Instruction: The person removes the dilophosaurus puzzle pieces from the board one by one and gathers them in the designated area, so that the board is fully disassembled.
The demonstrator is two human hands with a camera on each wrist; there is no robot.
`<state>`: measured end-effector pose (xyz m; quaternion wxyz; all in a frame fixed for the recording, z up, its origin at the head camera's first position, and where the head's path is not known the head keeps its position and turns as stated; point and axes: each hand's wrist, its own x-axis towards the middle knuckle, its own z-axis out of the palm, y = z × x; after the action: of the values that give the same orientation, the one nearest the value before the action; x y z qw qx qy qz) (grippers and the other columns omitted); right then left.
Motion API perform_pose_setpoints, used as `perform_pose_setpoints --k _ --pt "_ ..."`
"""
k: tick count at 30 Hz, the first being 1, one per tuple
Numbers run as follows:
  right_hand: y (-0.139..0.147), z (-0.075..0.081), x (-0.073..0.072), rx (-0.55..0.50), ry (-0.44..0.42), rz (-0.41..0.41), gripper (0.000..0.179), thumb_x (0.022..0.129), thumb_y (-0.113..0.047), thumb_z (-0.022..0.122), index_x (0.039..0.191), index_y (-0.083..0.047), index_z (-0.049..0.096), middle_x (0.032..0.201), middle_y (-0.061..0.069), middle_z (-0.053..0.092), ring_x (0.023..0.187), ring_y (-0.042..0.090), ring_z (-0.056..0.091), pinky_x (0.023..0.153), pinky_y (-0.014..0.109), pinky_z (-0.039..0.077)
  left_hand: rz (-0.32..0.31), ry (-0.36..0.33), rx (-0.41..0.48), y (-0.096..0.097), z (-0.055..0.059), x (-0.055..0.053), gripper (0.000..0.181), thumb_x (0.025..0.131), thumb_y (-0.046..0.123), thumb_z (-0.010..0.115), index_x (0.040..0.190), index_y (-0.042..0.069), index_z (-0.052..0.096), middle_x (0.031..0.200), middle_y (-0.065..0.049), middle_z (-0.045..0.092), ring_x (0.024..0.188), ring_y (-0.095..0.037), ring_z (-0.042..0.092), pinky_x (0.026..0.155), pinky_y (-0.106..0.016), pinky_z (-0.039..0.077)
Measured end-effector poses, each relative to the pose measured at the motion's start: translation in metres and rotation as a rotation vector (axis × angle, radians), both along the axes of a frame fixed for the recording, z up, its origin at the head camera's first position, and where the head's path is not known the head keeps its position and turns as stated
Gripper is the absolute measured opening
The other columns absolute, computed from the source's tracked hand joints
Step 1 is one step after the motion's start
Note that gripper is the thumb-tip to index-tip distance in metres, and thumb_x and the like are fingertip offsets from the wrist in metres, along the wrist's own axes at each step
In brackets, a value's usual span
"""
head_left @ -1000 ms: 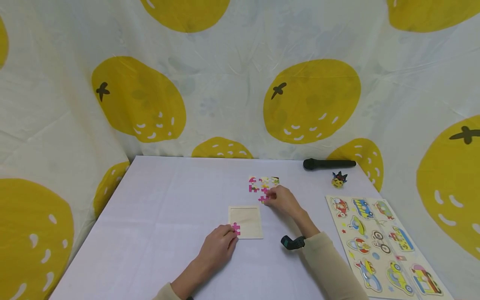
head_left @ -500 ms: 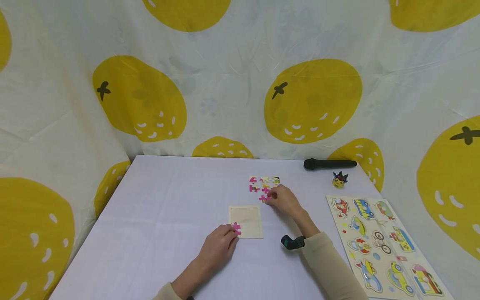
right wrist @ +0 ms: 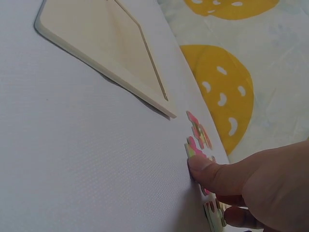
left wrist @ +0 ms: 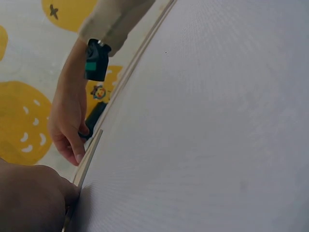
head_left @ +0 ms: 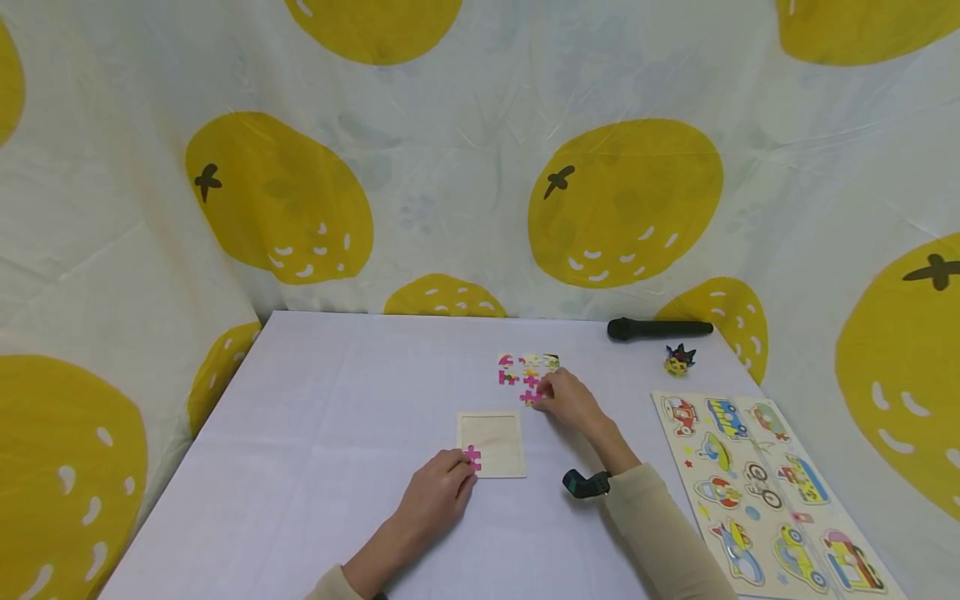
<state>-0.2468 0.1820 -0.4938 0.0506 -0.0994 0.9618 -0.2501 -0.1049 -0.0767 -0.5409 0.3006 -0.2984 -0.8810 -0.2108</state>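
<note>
In the head view, my left hand [head_left: 437,490] is at the near left corner of a square wooden puzzle tray [head_left: 491,477]. Its fingertips and thumb hold a pink jigsaw piece [head_left: 473,457] in that corner and partly cover it. My right hand [head_left: 568,402] reaches past the tray's far right corner and pinches another pink jigsaw piece [head_left: 527,397] at the near end of a loose cluster. The right wrist view shows the right thumb [right wrist: 200,165] on that piece, with the other fingers partly hidden behind. Several more jigsaw pieces [head_left: 507,377] lie flat beside the right fingertips.
A large board [head_left: 693,483] with vehicle pictures lies on the right of the white-covered table [head_left: 337,400]. At the back right are a black microphone [head_left: 660,329] and a small figurine [head_left: 678,359]. A curtain with yellow fruit prints hangs behind the table.
</note>
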Motion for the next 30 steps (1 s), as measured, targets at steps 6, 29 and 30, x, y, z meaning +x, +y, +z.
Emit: perform_pose_setpoints --k 6,29,30 --pt "0.001 -0.002 -0.003 0.04 0.02 0.011 0.024 0.088 -0.02 0.077 0.106 -0.005 0.071 0.096 0.008 0.057 0.085 0.02 0.052 0.076 0.034 0.046 0.002 0.003 -0.002 0.0 -0.001 0.0 0.012 0.078 0.01 0.082 0.083 0.012 0.072 0.094 0.001 0.067 0.086 -0.013 0.063 0.078 -0.025 0.055" --pt "-0.036 0.023 0.026 -0.047 0.024 0.061 0.031 0.088 -0.023 0.077 0.112 -0.005 0.072 0.104 0.008 0.062 0.092 0.02 0.058 0.088 0.038 0.054 -0.007 -0.062 0.047 -0.002 0.0 0.001 0.006 0.085 0.012 0.077 0.086 0.007 0.073 0.099 -0.002 0.064 0.097 -0.016 0.062 0.083 -0.025 0.057" --pt "-0.038 0.023 0.027 -0.045 0.025 0.067 0.031 0.088 -0.023 0.077 0.112 -0.005 0.072 0.104 0.007 0.063 0.093 0.019 0.058 0.088 0.038 0.054 -0.004 -0.06 0.056 -0.002 0.0 0.001 0.006 0.084 0.011 0.078 0.086 0.008 0.073 0.099 -0.002 0.064 0.098 -0.016 0.061 0.084 -0.026 0.057"
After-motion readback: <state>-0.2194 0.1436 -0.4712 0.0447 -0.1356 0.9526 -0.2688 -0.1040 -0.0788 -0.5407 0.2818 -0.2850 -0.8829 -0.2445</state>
